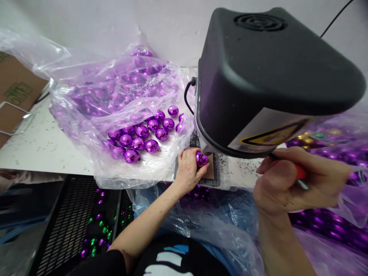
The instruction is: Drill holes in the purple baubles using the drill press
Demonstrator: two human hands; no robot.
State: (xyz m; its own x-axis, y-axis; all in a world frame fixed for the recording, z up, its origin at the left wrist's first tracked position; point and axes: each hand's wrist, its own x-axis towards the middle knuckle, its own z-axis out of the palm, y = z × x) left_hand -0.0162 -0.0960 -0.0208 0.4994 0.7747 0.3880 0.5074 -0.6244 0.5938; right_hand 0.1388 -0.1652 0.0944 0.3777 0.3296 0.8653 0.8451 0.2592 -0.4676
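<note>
Beside the black machine housing, my right hand is wrapping a red handle; farther off, my left hand is pinching a purple mirror-faceted bauble on the brown pad. A slack pinch could be letting it roll.

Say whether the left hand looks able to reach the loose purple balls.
Likely yes: the loose purple balls lie nearby, with only plastic film between, though the left hand is holding another ball.

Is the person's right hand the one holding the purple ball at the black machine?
No, the left hand holds the purple ball, while the right hand grips a red handle.
</note>
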